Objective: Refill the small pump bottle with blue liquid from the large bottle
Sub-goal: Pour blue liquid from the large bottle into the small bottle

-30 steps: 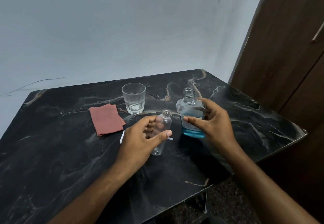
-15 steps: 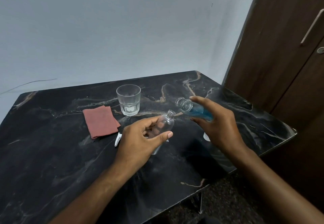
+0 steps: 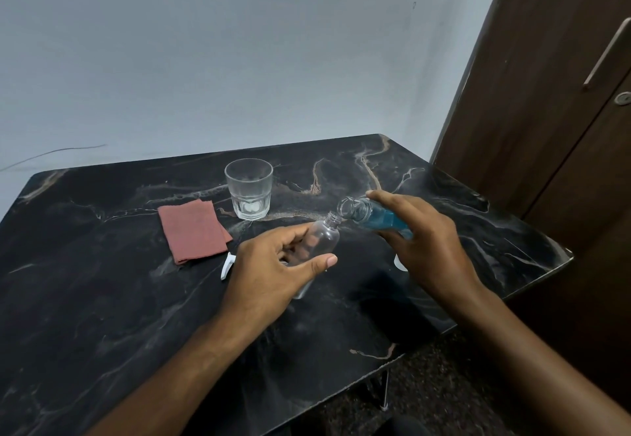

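No readable text, label or number shows anywhere.

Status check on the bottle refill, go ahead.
Left hand grips small clear plastic bottle, tilted, uncapped. Right hand grips large bottle of blue liquid, tipped, mouth beside small bottle's neck. No liquid flowing yet. Nothing in the way.

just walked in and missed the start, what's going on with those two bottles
A person is about to pour blue liquid from one bottle into another over a dark marble table. The left hand holds the small clear bottle, uncapped and tilted. The right hand holds the large bottle tipped, its open mouth just above the small one's neck. No liquid shows in the small bottle yet. A glass and a red cloth sit behind.
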Motion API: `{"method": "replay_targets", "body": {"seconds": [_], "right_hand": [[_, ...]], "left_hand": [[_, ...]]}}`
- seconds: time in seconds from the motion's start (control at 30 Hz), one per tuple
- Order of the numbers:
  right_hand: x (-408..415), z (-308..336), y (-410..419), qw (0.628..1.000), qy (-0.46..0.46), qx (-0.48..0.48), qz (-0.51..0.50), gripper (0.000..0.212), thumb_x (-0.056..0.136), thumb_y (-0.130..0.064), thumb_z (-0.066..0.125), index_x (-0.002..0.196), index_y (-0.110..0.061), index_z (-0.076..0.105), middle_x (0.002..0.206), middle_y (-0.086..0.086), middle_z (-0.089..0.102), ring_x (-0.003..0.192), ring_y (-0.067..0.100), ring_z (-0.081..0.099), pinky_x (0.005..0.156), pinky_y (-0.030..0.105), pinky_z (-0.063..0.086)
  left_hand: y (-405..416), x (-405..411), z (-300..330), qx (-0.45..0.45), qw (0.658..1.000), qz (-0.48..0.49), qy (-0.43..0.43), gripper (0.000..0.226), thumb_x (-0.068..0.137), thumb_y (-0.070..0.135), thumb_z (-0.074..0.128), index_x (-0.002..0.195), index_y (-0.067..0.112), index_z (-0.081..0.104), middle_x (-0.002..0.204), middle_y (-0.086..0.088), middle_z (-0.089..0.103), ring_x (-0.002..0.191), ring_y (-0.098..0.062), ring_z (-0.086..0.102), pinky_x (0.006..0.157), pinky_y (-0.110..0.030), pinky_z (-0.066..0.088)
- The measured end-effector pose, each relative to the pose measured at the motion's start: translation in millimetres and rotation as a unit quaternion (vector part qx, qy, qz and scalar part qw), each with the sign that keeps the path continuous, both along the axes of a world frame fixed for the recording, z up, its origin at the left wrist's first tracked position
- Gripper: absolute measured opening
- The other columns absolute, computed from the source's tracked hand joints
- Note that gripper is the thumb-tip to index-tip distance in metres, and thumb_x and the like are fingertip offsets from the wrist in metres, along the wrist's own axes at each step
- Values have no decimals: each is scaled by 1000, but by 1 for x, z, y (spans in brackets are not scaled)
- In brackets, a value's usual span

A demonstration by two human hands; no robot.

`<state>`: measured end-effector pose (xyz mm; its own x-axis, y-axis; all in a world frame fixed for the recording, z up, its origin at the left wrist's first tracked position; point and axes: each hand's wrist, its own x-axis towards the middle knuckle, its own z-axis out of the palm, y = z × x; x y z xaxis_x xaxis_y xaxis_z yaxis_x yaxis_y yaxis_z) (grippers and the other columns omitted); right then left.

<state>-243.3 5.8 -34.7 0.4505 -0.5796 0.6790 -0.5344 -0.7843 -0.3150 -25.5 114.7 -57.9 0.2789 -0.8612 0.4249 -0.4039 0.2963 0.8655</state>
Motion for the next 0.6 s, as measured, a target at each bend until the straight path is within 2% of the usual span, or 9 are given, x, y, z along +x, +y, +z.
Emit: {"method": "replay_targets", "body": {"seconds": [0.1, 0.23, 0.4, 0.6], "right_hand": [[-1, 0, 0, 1000, 7, -3, -5, 60, 80, -9, 82, 135, -24, 62, 122, 0, 67, 111, 16, 62, 93, 21, 47], [-2, 0, 0, 1000, 13, -11, 0, 60, 80, -8, 82, 135, -23, 62, 123, 0, 67, 111, 18, 63, 95, 24, 49], [-4, 2, 1, 999, 33, -14, 2, 61, 81, -7, 81, 136, -24, 62, 126, 0, 66, 114, 19, 62, 94, 35, 54], [-5, 7, 2, 997, 71, -29, -3, 60, 82, -5, 80, 136, -23, 61, 126, -1, 65, 115, 20, 61, 94, 36, 53]], "left_hand": [[0, 0, -1, -2, 1000, 0, 3, 52, 68, 34, 90, 115, 43, 70, 102, 40, 71, 92, 11, 71, 74, -6, 53], [-1, -1, -4, -2, 1000, -6, 10, 55, 67, 33, 90, 120, 32, 74, 106, 36, 72, 91, 13, 71, 73, -4, 51], [-2, 0, -5, -7, 1000, -7, -1, 55, 66, 37, 89, 119, 33, 74, 109, 38, 70, 95, 14, 70, 75, -3, 50], [-4, 1, -9, -1, 1000, 1, -20, 53, 69, 32, 91, 119, 34, 74, 105, 37, 72, 92, 11, 71, 74, -3, 50]]}}
